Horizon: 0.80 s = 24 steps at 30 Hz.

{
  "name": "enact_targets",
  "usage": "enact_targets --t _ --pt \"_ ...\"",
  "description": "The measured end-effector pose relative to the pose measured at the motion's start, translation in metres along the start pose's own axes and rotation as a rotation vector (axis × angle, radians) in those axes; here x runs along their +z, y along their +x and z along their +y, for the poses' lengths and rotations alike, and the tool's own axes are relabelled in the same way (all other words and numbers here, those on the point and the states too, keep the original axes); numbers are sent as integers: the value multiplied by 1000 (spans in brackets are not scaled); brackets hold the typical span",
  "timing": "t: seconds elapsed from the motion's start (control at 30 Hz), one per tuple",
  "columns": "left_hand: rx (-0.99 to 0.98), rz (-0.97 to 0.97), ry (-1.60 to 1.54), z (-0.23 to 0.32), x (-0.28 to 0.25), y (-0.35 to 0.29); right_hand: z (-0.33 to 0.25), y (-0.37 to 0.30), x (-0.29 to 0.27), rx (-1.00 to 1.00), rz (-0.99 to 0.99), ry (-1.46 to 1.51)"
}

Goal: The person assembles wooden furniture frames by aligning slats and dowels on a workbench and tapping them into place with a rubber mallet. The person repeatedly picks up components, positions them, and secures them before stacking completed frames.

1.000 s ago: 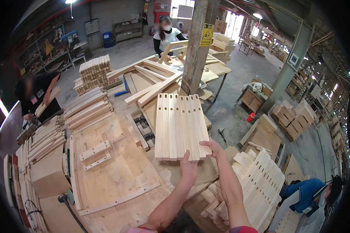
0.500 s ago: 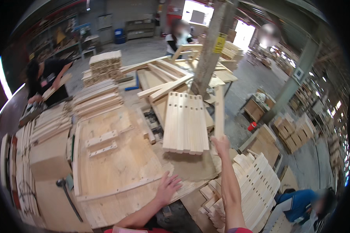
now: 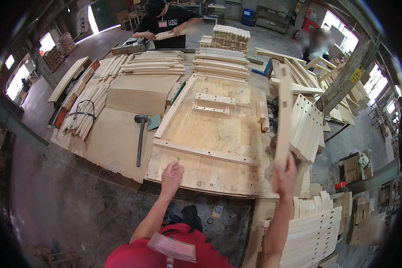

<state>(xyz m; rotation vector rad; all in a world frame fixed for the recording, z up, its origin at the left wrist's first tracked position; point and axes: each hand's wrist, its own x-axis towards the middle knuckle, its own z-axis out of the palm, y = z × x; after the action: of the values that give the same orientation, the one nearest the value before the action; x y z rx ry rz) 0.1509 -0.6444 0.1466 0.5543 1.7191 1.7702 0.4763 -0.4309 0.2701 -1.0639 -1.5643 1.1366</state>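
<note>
My right hand (image 3: pixel 284 176) grips the lower end of a long pale wooden slat (image 3: pixel 283 120), which stands up steeply over the right side of the table and is blurred along its length. My left hand (image 3: pixel 172 176) is closed over the front edge of the plywood board (image 3: pixel 228 129), with a tiny green bit at its fingertips; whether it holds that bit is unclear. On the plywood, wooden strips form a jig, with a front rail (image 3: pixel 205 152) beyond my left hand. Two short drilled blocks (image 3: pixel 214 99) lie farther in. Drilled slats (image 3: pixel 307 127) are stacked right of the held slat.
A black mallet (image 3: pixel 140 138) lies on cardboard at left, near a strapped slat bundle (image 3: pixel 82 114). More slats (image 3: pixel 222 62) are stacked at the back. A wooden post (image 3: pixel 344 80) rises at right; drilled boards (image 3: pixel 308 232) sit lower right. A co-worker (image 3: pixel 165 27) handles wood across the table.
The view has swung left. My right hand has lifted the slat from beside the stack and brought it over the table. My left hand, spread before, is now closed.
</note>
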Motion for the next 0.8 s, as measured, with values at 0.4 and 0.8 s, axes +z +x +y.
enact_targets --t 0.4,0.8 --pt "121 166 611 5 -80 195 142 180 142 230 71 -930" --pt "129 -143 1183 -12 -52 410 208 218 212 205 199 -1047"
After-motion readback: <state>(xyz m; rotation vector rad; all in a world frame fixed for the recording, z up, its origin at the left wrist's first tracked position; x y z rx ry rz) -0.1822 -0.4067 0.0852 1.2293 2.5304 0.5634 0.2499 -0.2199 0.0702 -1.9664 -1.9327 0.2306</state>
